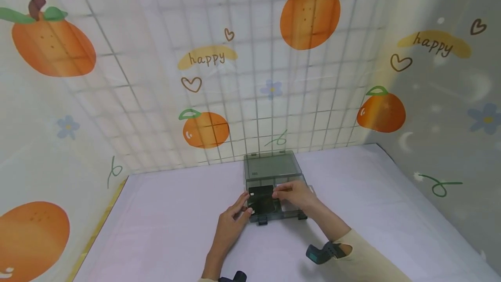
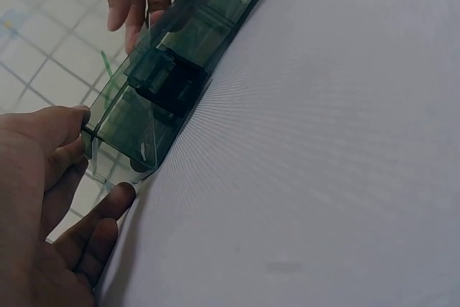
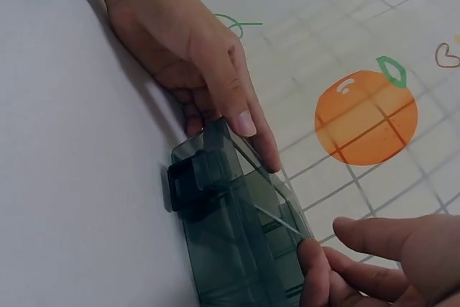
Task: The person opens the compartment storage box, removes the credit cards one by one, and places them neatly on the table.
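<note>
A translucent dark green storage case (image 1: 291,215) with compartments lies on the table, its lid (image 1: 274,165) tipped back toward the rear wall. A darker plastic panel (image 1: 261,201) shows over its left part. My left hand (image 1: 231,225) is at the left side of the case, its thumb and forefinger stretched out and touching the edge near the panel. In the right wrist view, the other fingers of the left hand (image 3: 180,41) sit low beside the case corner. My right hand (image 1: 296,194) pinches the panel's right edge, reaching over the case; its exact hold is partly hidden.
Two dark latches (image 1: 263,220) show along the case's front side. A white cloth covers the table (image 1: 176,221) around the case. Behind it stands a hanging sheet (image 1: 250,112) printed with oranges and grid lines. Each wrist wears a dark camera device (image 1: 322,253).
</note>
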